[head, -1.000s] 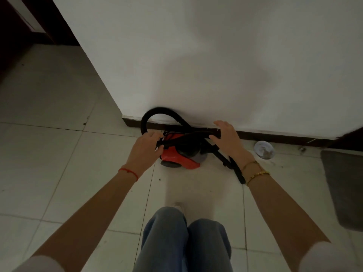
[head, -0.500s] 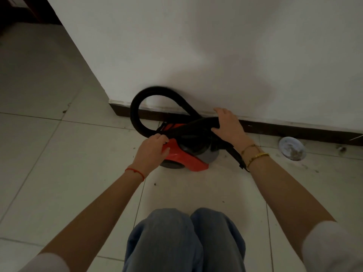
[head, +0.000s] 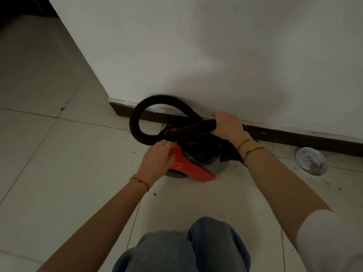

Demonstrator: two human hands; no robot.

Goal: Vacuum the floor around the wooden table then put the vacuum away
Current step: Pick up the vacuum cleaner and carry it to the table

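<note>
A small red and black canister vacuum sits on the pale tiled floor against the white wall's dark skirting. Its black ribbed hose loops up on the left and crosses over the body. My right hand grips the bundled hose on top of the vacuum, close to the wall. My left hand rests on the red shell at the vacuum's left side, fingers curled over its edge near the hose. The wooden table is out of view.
The white wall ends in a corner at the left, with open tiled floor beyond. A small round dish of debris lies by the skirting to the right. My knees in jeans fill the bottom centre.
The view has closed in on the vacuum. My right hand has curled tighter round the hose on top. My left hand has slid down from the hose onto the red shell.
</note>
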